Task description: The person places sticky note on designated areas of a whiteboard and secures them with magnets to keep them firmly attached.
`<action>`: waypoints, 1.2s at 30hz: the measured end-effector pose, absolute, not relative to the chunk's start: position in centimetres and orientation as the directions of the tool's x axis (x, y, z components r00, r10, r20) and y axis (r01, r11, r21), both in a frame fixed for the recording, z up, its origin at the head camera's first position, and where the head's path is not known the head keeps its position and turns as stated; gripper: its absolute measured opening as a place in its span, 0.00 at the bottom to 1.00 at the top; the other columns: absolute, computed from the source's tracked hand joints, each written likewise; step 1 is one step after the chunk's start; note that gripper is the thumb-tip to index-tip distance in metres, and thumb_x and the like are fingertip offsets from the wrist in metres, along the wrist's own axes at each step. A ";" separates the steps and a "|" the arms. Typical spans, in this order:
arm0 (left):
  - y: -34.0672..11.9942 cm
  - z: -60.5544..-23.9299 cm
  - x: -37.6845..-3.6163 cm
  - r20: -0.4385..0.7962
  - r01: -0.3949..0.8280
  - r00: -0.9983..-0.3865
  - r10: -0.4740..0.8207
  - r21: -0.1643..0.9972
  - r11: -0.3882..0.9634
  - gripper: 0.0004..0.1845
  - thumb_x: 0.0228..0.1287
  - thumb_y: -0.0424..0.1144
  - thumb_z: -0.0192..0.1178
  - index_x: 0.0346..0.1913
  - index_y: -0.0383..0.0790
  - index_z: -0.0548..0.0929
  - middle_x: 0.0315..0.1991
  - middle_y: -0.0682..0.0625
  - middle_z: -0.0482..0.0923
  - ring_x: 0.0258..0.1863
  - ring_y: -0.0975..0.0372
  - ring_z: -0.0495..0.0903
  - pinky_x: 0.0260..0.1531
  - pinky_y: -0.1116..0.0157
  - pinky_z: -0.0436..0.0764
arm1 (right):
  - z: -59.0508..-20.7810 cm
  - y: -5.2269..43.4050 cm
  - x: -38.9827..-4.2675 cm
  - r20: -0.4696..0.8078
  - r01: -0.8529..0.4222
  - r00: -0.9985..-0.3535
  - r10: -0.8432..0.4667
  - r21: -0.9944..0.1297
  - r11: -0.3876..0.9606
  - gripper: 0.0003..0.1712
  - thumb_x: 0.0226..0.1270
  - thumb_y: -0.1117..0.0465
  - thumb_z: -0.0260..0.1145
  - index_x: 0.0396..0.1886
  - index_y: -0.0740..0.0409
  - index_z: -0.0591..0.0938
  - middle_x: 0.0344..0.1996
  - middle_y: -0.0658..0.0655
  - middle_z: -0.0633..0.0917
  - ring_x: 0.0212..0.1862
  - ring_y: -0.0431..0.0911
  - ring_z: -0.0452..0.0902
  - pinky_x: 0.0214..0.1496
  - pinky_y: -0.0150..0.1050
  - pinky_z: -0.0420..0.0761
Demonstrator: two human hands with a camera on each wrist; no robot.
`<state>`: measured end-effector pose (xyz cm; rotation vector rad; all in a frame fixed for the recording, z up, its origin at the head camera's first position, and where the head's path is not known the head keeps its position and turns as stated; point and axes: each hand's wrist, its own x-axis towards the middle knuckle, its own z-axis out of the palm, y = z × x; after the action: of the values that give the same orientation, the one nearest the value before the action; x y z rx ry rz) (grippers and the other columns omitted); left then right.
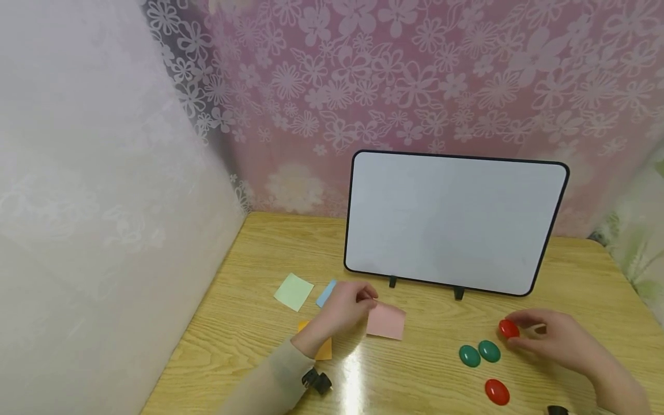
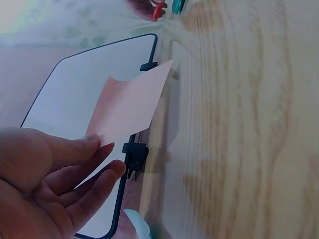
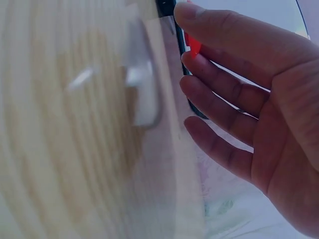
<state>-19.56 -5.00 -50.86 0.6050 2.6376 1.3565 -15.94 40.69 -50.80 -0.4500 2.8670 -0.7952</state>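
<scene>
Between thumb and fingertips my left hand (image 1: 346, 306) pinches one corner of a pink sticky note (image 1: 386, 321). In the left wrist view the pink note (image 2: 132, 102) is raised over the table, its far edge curling. My right hand (image 1: 557, 340) pinches a round red magnet (image 1: 509, 328) at its edge; in the right wrist view only a sliver of that red magnet (image 3: 194, 45) shows past the thumb. Close to the right hand, two green magnets (image 1: 469, 355) lie side by side, with another red magnet (image 1: 497, 392) nearer the front.
A black-framed whiteboard (image 1: 451, 222) stands upright at the back on small black feet (image 1: 459, 293). Left on the wooden table (image 1: 233, 323) are a green sticky note (image 1: 293, 292), a blue note (image 1: 325, 294) and an orange note (image 1: 325, 350), the last two partly hidden by the left arm.
</scene>
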 end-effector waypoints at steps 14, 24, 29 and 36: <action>-5.3 -50.1 -20.0 0.077 0.199 -0.954 0.290 0.885 0.421 0.02 0.74 0.36 0.70 0.41 0.48 0.90 0.35 0.61 0.86 0.32 0.67 0.82 0.33 0.67 0.81 | -49.5 39.3 -16.8 0.071 -0.320 -0.939 -0.338 -0.544 0.775 0.21 0.61 0.50 0.84 0.53 0.47 0.90 0.44 0.42 0.90 0.46 0.34 0.83 0.43 0.37 0.85; -5.3 -49.6 -20.7 0.089 0.168 -0.970 0.225 0.917 0.361 0.04 0.74 0.40 0.71 0.46 0.45 0.90 0.34 0.61 0.88 0.40 0.49 0.88 0.36 0.65 0.82 | -48.3 37.8 -17.8 0.083 -0.342 -0.931 -0.356 -0.541 0.769 0.20 0.64 0.51 0.83 0.54 0.47 0.90 0.46 0.43 0.89 0.47 0.38 0.84 0.44 0.39 0.86; -5.0 -49.4 -20.7 0.098 0.166 -0.975 0.201 0.921 0.353 0.02 0.74 0.40 0.71 0.42 0.46 0.91 0.34 0.60 0.88 0.41 0.48 0.88 0.36 0.65 0.82 | -48.2 37.1 -18.3 0.147 -0.398 -0.913 -0.381 -0.532 0.747 0.19 0.64 0.53 0.83 0.53 0.48 0.90 0.46 0.44 0.89 0.47 0.40 0.85 0.43 0.39 0.85; -4.8 -49.7 -20.9 0.117 0.169 -0.978 0.173 0.928 0.332 0.03 0.75 0.39 0.70 0.45 0.47 0.92 0.35 0.59 0.88 0.39 0.53 0.88 0.36 0.65 0.83 | -48.1 35.9 -18.9 0.218 -0.449 -0.892 -0.395 -0.517 0.729 0.20 0.63 0.55 0.84 0.54 0.48 0.90 0.47 0.45 0.90 0.47 0.42 0.86 0.44 0.40 0.86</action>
<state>-20.88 -4.75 -49.68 0.3289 2.5612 1.7842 -18.90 35.91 -48.05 -0.7355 3.0071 -0.9381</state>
